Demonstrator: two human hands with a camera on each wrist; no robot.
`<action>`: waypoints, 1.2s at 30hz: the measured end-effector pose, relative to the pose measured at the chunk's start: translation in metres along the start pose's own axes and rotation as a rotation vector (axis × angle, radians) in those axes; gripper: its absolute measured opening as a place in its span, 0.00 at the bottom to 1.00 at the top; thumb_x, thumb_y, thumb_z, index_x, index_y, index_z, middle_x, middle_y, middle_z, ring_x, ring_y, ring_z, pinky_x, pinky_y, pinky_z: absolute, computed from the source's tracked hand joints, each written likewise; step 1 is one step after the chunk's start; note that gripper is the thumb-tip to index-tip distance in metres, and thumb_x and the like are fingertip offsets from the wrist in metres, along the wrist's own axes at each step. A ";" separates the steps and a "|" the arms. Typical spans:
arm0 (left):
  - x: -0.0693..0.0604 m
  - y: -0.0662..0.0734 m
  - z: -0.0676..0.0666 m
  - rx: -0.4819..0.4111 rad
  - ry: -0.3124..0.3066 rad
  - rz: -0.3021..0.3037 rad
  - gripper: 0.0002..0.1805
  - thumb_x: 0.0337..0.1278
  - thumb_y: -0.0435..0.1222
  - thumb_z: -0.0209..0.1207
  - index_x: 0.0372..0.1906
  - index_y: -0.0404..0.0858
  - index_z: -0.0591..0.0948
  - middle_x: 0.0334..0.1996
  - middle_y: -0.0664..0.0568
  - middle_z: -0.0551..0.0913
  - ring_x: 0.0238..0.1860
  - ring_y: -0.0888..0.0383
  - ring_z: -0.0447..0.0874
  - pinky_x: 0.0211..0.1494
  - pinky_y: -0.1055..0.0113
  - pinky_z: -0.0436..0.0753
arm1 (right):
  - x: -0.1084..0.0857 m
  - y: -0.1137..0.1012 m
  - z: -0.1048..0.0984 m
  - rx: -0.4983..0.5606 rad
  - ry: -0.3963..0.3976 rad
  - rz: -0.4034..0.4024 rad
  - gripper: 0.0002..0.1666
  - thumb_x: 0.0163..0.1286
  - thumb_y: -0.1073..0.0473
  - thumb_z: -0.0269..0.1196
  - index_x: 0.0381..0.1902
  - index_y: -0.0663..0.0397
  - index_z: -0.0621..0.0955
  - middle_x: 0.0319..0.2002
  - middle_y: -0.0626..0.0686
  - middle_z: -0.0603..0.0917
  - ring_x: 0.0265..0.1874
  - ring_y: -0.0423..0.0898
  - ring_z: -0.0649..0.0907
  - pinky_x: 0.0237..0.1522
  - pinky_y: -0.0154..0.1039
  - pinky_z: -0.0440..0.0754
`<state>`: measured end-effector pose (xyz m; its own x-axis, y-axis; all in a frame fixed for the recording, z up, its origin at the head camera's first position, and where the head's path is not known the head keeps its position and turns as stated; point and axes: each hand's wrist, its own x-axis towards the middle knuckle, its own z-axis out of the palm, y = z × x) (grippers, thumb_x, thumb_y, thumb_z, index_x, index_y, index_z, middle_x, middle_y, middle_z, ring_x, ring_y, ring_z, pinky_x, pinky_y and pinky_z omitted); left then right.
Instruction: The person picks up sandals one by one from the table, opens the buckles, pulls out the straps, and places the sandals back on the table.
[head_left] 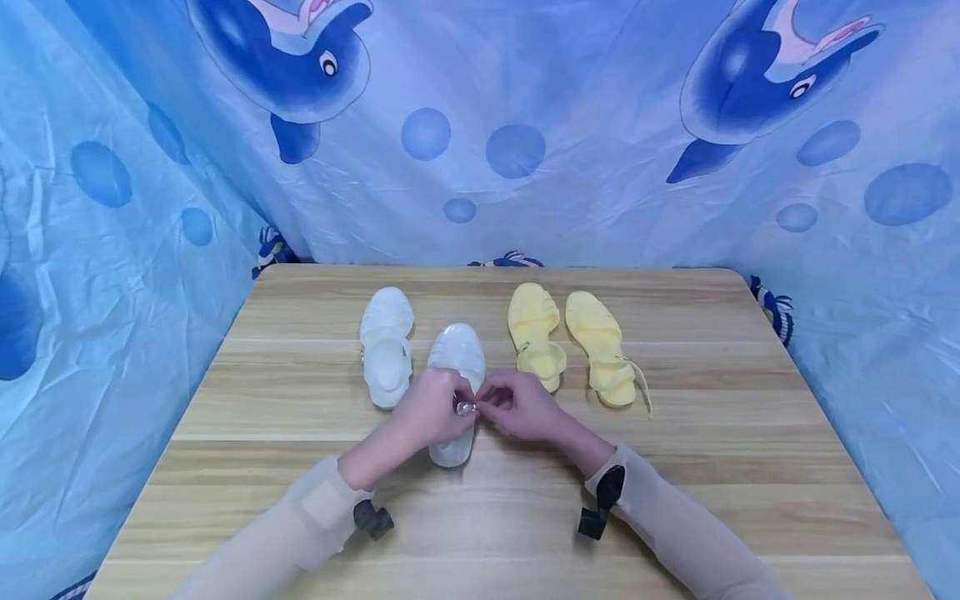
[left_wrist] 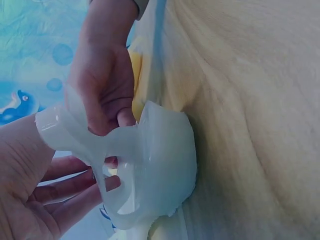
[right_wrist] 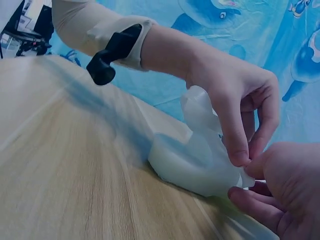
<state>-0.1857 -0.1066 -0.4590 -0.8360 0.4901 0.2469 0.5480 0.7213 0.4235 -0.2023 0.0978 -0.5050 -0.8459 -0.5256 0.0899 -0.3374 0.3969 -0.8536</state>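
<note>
A white jelly sandal (head_left: 457, 346) lies flat on the table, toe pointing away, heel nearest me. My left hand (head_left: 435, 408) reaches over it and pinches the ankle strap at the sandal's right side. There my right hand (head_left: 525, 406) meets it, thumb and fingertips pinching the strap's end. A shiny strap part (head_left: 465, 408) shows between the hands. In the left wrist view, the white strap (left_wrist: 60, 127) arches up from the heel (left_wrist: 170, 155). From the right wrist view, fingertips of both hands touch at the strap; the fastening itself is mostly hidden.
Another white sandal (head_left: 387, 350) lies to the left. On the right are two yellow sandals, one (head_left: 534, 321) with its strap looped, the other (head_left: 596, 325) with a strap end hanging out sideways. Blue dolphin-print cloth (head_left: 480, 225) surrounds the wooden table (head_left: 300, 517).
</note>
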 end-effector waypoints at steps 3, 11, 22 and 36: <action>0.000 -0.001 0.000 0.016 0.005 0.012 0.06 0.41 0.36 0.77 0.26 0.44 0.90 0.24 0.55 0.88 0.25 0.65 0.80 0.30 0.73 0.80 | 0.000 -0.002 0.000 -0.005 0.007 0.013 0.03 0.70 0.61 0.72 0.39 0.55 0.89 0.39 0.51 0.91 0.36 0.37 0.88 0.41 0.32 0.89; 0.005 0.003 0.000 -0.016 -0.066 -0.077 0.07 0.42 0.37 0.75 0.23 0.44 0.86 0.21 0.58 0.86 0.21 0.66 0.76 0.24 0.74 0.76 | 0.000 -0.004 0.002 -0.073 0.008 -0.026 0.03 0.66 0.66 0.70 0.34 0.53 0.85 0.37 0.51 0.89 0.34 0.37 0.86 0.37 0.30 0.88; 0.000 0.004 0.001 -0.045 -0.014 -0.047 0.05 0.42 0.33 0.75 0.27 0.42 0.89 0.25 0.55 0.89 0.25 0.64 0.82 0.28 0.75 0.80 | -0.003 0.001 0.006 -0.016 0.041 -0.090 0.05 0.63 0.68 0.69 0.37 0.55 0.88 0.39 0.54 0.89 0.39 0.42 0.89 0.42 0.32 0.91; -0.002 -0.008 0.005 -0.084 0.021 0.061 0.04 0.45 0.33 0.74 0.26 0.42 0.88 0.24 0.54 0.89 0.25 0.62 0.85 0.29 0.76 0.79 | -0.005 0.003 0.003 -0.095 0.034 -0.149 0.03 0.69 0.67 0.69 0.37 0.56 0.84 0.38 0.53 0.90 0.38 0.42 0.90 0.41 0.31 0.90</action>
<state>-0.1878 -0.1109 -0.4676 -0.8021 0.5209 0.2922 0.5942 0.6465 0.4786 -0.1978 0.0986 -0.5094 -0.7964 -0.5590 0.2308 -0.4966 0.3868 -0.7770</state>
